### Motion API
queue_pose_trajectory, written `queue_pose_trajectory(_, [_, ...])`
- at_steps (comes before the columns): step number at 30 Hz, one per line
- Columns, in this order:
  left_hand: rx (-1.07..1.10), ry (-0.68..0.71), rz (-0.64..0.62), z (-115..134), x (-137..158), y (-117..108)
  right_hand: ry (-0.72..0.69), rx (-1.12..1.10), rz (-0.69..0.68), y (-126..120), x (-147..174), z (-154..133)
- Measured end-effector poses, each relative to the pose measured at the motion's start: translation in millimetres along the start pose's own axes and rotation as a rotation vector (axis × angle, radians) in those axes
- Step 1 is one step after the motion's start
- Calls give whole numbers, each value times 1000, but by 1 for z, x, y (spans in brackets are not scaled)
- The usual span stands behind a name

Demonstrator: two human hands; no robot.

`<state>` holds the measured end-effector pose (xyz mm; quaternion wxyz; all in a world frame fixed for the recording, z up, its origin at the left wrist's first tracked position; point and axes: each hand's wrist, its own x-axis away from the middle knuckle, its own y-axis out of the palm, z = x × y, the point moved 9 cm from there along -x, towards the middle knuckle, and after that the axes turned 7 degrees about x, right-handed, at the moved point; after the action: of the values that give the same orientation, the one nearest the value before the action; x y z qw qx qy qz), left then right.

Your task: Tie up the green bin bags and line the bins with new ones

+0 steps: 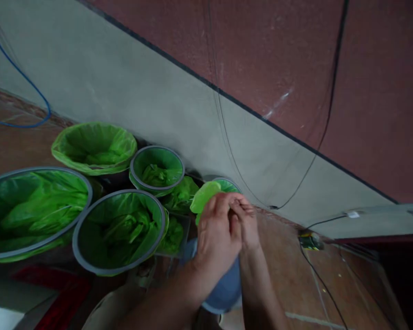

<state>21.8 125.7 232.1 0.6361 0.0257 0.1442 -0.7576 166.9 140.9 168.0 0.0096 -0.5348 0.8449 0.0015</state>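
Note:
A light green plastic bag (pixel 204 197) is bunched at my two hands, part of it sticking out to the left. My left hand (pixel 216 227) is closed on it. Against the left fingers, my right hand (pixel 246 220) is closed in a pinch at the bag; what lies between its fingertips is mostly hidden. Below my hands stands a blue-grey bin (pixel 223 291), partly covered by my forearms. Just behind them shows the rim of another green-lined bin (pixel 231 184).
Several bins with green liners stand at left: a large one (pixel 89 192), a front one (pixel 76 238), a small one (pixel 182 170) and a rear one (pixel 60 149). More green bags (pixel 181 195) lie between them. Black cables (pixel 325 288) cross the tiled floor (pixel 282 256).

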Motion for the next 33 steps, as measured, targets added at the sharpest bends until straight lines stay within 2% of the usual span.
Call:
queue_pose_trajectory(2, [-16, 1, 28, -5, -3, -5, -35, -94, 3, -9, 14, -34])
queue_pose_trajectory(5, [6, 84, -207, -5, 3, 23, -42, -160, -47, -15, 44, -70])
queue_pose_trajectory(7, [40, 134, -393, -2, 13, 48, -43, -96, -80, -22, 62, -84])
queue_pose_trajectory(9, [83, 65, -477, -8, 19, 64, -109, 4, -23, -46, 76, -97])
queue_pose_trajectory(11, [175, -111, -415, -23, 16, 66, -227, 118, 156, -85, 90, -110])
queue_pose_trajectory(13, [339, -296, -262, -36, 12, 59, -309, 238, 305, -119, 106, -116])
queue_pose_trajectory(15, [511, -436, -161, -43, 14, 56, -314, 365, 289, -130, 118, -107])
queue_pose_trajectory(17, [606, -515, -137, -42, 19, 57, -291, 490, 175, -123, 125, -88])
queue_pose_trajectory(20, [572, -538, -144, -37, 27, 59, -226, 646, 119, -120, 129, -58])
queue_pose_trajectory(22, [464, -515, -141, -36, 28, 56, -147, 656, 116, -131, 128, -40])
queue_pose_trajectory(24, [303, -464, -174, -34, 26, 51, -105, 544, 192, -155, 125, -31])
queue_pose_trajectory(27, [121, -424, -325, -32, 22, 46, -101, 287, 422, -208, 124, -27])
queue_pose_trajectory(30, [114, -499, -484, -34, 24, 43, -79, 128, 563, -255, 124, -16])
queue_pose_trajectory(33, [173, -552, -516, -33, 27, 36, -44, 90, 764, -300, 134, -5])
